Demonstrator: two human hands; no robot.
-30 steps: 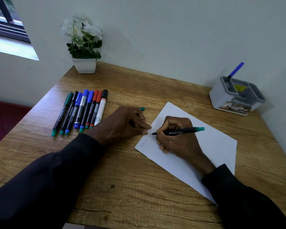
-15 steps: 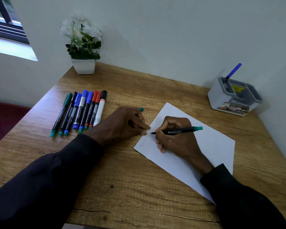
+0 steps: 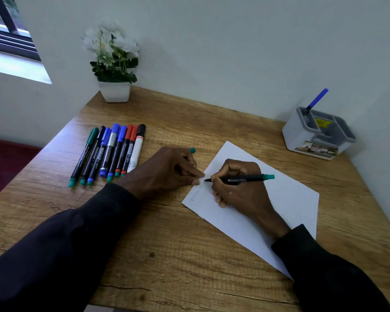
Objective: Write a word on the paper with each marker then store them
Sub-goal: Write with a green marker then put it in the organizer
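My right hand [image 3: 239, 190] grips a black marker with a green end [image 3: 243, 178], its tip touching the white paper [image 3: 286, 199] near the sheet's left edge. Faint handwriting [image 3: 195, 195] runs along that edge. My left hand [image 3: 167, 170] holds the marker's green cap [image 3: 192, 150], whose end sticks out past the fingers, while its fingertips press on the paper's left edge. Several capped markers [image 3: 109, 152] in green, blue, red and black lie side by side at the left of the desk. A grey desk organiser [image 3: 302, 136] at the back right holds one blue pen [image 3: 315, 101].
A white pot of white flowers [image 3: 114, 91] stands at the back left corner of the wooden desk [image 3: 167, 255]. Walls close the desk at the back and right. A window [image 3: 7, 30] is at the upper left.
The marker tip has crept slightly along the line of writing. Both hands otherwise stay in place, and the head view has shifted a little.
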